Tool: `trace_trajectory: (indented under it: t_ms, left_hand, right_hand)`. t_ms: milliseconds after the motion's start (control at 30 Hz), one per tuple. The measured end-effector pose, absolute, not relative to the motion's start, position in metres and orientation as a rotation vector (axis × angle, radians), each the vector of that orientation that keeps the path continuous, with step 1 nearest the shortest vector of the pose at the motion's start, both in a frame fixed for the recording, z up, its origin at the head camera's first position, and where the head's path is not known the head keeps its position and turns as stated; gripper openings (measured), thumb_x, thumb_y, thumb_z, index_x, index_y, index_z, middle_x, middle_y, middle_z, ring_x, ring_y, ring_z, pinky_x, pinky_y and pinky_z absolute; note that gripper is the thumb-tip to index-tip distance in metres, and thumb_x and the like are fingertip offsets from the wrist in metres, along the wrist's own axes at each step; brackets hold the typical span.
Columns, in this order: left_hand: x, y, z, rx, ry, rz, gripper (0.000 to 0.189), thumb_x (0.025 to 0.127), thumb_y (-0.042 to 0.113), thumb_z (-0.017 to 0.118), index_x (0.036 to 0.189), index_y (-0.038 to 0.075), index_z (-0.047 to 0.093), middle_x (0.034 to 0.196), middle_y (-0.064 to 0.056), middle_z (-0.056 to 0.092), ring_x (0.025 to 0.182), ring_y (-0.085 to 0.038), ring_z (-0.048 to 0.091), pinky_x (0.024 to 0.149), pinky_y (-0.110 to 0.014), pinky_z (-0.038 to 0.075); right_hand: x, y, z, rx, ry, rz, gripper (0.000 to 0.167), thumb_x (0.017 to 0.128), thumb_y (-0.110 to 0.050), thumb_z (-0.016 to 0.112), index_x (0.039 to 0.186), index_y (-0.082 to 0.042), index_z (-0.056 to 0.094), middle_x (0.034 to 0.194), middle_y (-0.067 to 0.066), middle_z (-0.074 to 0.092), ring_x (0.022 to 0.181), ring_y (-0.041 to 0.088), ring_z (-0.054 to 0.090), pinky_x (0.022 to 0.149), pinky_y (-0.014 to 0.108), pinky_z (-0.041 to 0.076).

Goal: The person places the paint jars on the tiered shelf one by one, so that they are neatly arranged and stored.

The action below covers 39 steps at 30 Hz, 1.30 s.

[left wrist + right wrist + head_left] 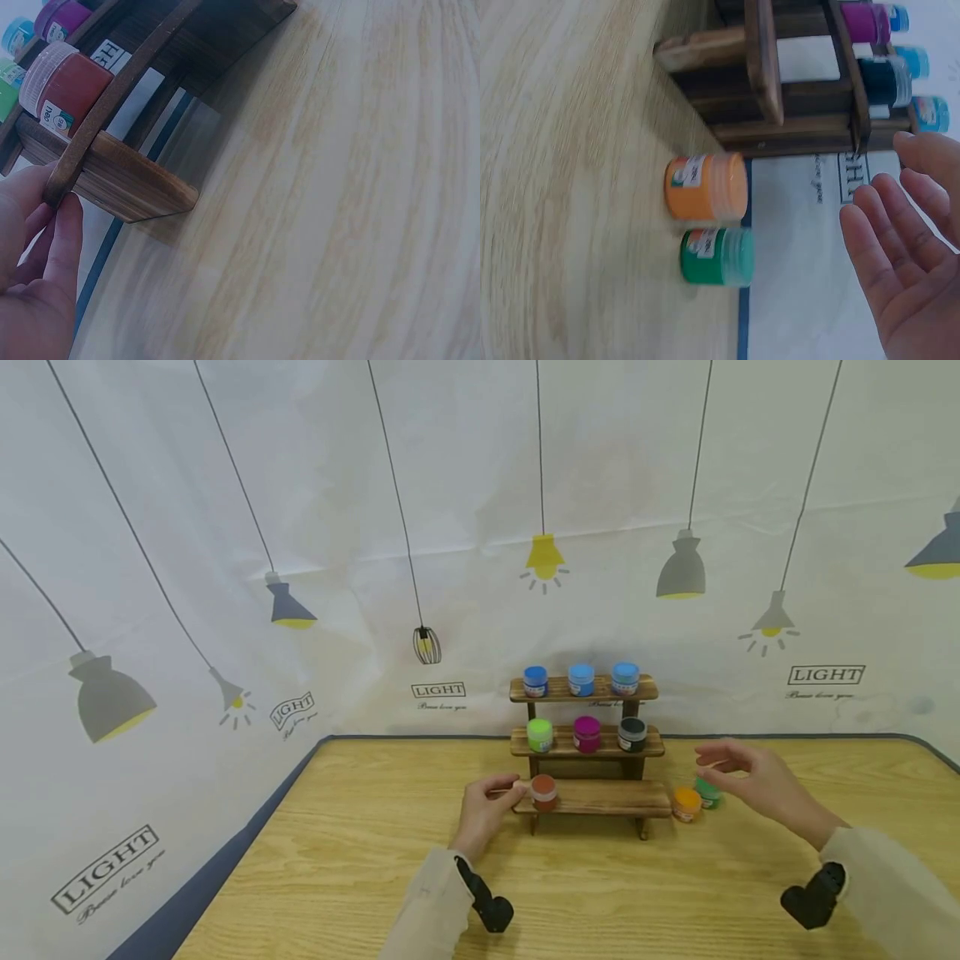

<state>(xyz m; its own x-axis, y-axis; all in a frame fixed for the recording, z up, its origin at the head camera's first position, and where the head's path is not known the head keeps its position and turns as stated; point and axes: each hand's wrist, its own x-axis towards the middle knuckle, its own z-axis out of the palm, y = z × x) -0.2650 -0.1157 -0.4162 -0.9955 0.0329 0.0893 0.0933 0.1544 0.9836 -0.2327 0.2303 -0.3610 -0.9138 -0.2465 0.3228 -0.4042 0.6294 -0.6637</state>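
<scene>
My left hand [483, 810] pinches the left end of the bottom step of a three-tier wooden display rack [600, 797], thumb above and fingers beneath, plain in the left wrist view. Close by its fingertips a reddish-brown paint jar [543, 793] stands on that step. Off the rack's right side my right hand [761, 781] hovers with loosely bent fingers, holding nothing. Below it, partly covered in the head view, is a green paint jar [716, 256]. An orange paint jar [686, 805] stands beside the green one on the table, close to the rack's right end.
Light green [539, 735], magenta [587, 734] and black [632, 735] jars line the middle step. Three blue jars [581, 680] occupy the top one. Behind the wooden table [360, 860] hangs a white backdrop [480, 585] printed with lamps.
</scene>
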Motion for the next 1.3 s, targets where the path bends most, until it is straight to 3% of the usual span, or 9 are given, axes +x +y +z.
trace_trajectory:
  t_ms: [267,567,833,1300]
  left_hand:
    - [-0.268,-0.116,-0.422,-0.127,-2.365,-1.974,0.032,0.080,0.016,0.066,0.106,-0.002,0.063,0.099,-0.013,0.062,0.083,-0.020,0.060,0.068,-0.028,0.049]
    - [-0.269,-0.116,-0.422,-0.119,-2.369,-1.971,0.031,0.080,0.014,0.067,0.105,-0.003,0.063,0.097,-0.012,0.062,0.081,-0.018,0.060,0.067,-0.028,0.049]
    - [-0.270,-0.115,-0.422,-0.122,-2.348,-1.999,0.031,0.080,0.014,0.067,0.106,-0.003,0.064,0.098,-0.012,0.062,0.081,-0.018,0.060,0.067,-0.027,0.049]
    - [-0.263,-0.115,-0.415,-0.129,-2.339,-1.991,0.028,0.080,0.010,0.066,0.103,-0.005,0.064,0.097,-0.015,0.062,0.081,-0.020,0.061,0.067,-0.027,0.049]
  right_hand:
    - [-0.241,0.244,-0.377,0.463,-2.689,1.152,0.035,0.086,-0.016,0.059,0.112,0.007,0.053,0.101,0.023,0.058,0.078,0.007,0.057,0.061,0.025,0.048]
    - [-0.252,0.248,-0.394,0.368,-2.809,1.180,0.046,0.087,-0.023,0.058,0.117,0.010,0.047,0.112,0.029,0.049,0.094,0.038,0.051,0.070,0.043,0.047]
    - [-0.257,0.247,-0.404,0.331,-2.876,1.209,0.054,0.086,-0.026,0.058,0.121,0.013,0.042,0.115,0.032,0.046,0.097,0.041,0.048,0.071,0.041,0.048]
    - [-0.258,0.251,-0.416,0.356,-2.852,1.333,0.052,0.088,-0.023,0.057,0.120,0.015,0.042,0.111,0.031,0.048,0.095,0.040,0.052,0.069,0.035,0.050]
